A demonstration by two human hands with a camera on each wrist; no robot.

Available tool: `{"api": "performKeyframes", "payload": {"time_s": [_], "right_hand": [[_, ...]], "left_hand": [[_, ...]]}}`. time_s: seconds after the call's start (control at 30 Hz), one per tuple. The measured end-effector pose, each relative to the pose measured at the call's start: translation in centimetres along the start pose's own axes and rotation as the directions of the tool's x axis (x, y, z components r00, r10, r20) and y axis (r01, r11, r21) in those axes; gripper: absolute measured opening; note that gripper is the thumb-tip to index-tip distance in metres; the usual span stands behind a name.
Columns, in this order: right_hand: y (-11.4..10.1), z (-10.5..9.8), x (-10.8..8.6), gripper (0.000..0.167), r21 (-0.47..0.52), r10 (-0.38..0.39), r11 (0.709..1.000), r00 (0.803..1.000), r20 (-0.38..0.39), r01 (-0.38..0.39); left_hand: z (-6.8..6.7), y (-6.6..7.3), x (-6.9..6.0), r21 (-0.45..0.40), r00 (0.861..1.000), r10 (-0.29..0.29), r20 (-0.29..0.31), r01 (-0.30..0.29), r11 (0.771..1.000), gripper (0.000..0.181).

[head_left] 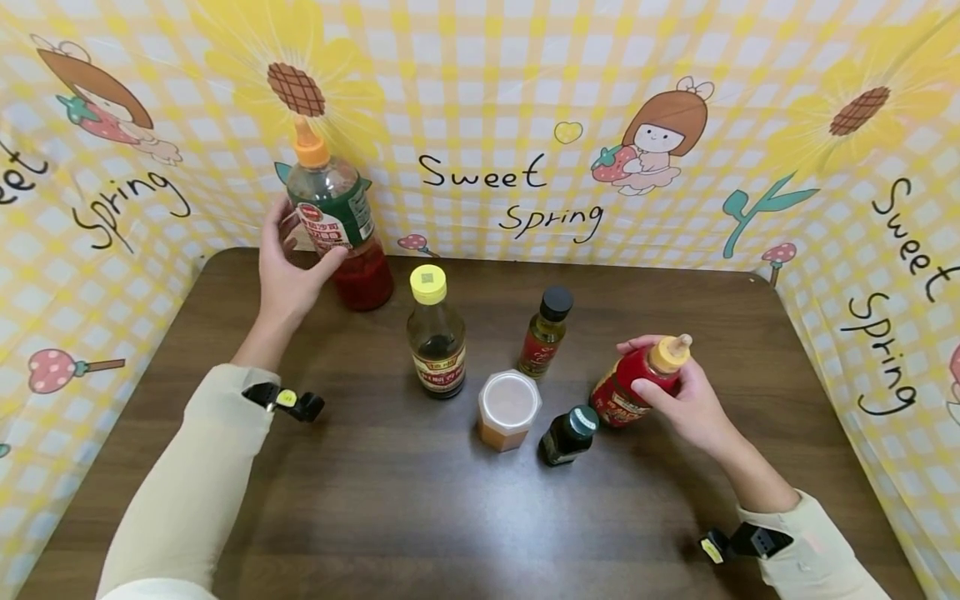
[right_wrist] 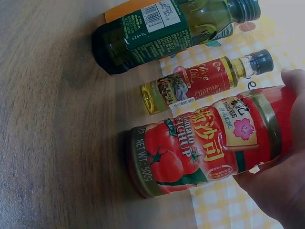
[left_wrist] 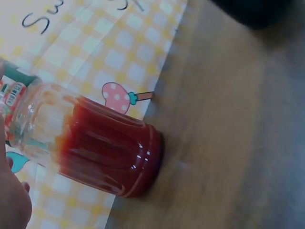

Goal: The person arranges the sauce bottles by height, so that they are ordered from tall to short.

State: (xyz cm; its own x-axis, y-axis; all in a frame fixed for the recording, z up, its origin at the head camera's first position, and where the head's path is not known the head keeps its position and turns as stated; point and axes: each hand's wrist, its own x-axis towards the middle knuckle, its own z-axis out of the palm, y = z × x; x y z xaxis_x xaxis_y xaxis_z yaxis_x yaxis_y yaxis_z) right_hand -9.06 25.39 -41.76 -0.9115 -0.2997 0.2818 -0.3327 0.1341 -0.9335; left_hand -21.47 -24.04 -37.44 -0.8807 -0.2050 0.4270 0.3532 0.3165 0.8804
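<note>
My left hand [head_left: 288,271] grips a large clear squeeze bottle of red sauce [head_left: 363,279] with an orange nozzle cap and a green label, at the table's back left. Its red contents and base [left_wrist: 114,148] fill the middle of the left wrist view. On the right, my right hand [head_left: 693,408] holds a red tomato ketchup bottle [head_left: 618,392] with a yellow cap, thumb on the near side. That bottle's label [right_wrist: 190,148] reads "tomato ketchup" in the right wrist view. Whether either base touches the table I cannot tell for certain.
Between the hands stand a yellow-capped dark sauce bottle [head_left: 437,350], a small olive oil bottle [head_left: 543,337] with black cap, a pale-lidded faceted jar [head_left: 510,408] and a small dark green bottle [head_left: 567,437]. A patterned cloth [head_left: 480,108] rises behind the wooden table [head_left: 375,517].
</note>
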Motion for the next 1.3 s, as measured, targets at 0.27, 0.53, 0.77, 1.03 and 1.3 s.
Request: {"api": "performKeyframes", "payload": {"time_s": [0.27, 0.53, 0.77, 1.03, 1.3], "right_hand": [[0.1, -0.1, 0.0, 0.044, 0.0, 0.001, 1.0, 1.0, 0.01, -0.001], [0.3, -0.1, 0.0, 0.043, -0.002, 0.001, 1.0, 1.0, 0.022, -0.001], [0.2, -0.1, 0.0, 0.043, 0.0, 0.001, 1.0, 1.0, 0.016, -0.001], [0.2, -0.1, 0.0, 0.043, -0.002, 0.0, 1.0, 1.0, 0.016, 0.0], [0.2, -0.1, 0.0, 0.043, -0.011, 0.005, 1.0, 1.0, 0.02, -0.005]], "left_hand": [[-1.4, 0.3, -2.6, -0.068, 0.993, 0.118, -0.011, -0.118, 0.991, 0.071], [-1.3, 0.0, -4.7, -0.23, 0.956, 0.267, 0.125, -0.234, 0.945, 0.068], [-0.2, 2.2, -6.2, -0.274, 0.886, 0.312, 0.343, -0.224, 0.935, 0.068], [2.0, 2.8, -6.9, -0.24, 0.81, 0.256, 0.528, -0.147, 0.96, 0.074], [4.8, 3.3, -7.5, -0.182, 0.799, 0.177, 0.575, -0.086, 0.979, 0.084]]}}
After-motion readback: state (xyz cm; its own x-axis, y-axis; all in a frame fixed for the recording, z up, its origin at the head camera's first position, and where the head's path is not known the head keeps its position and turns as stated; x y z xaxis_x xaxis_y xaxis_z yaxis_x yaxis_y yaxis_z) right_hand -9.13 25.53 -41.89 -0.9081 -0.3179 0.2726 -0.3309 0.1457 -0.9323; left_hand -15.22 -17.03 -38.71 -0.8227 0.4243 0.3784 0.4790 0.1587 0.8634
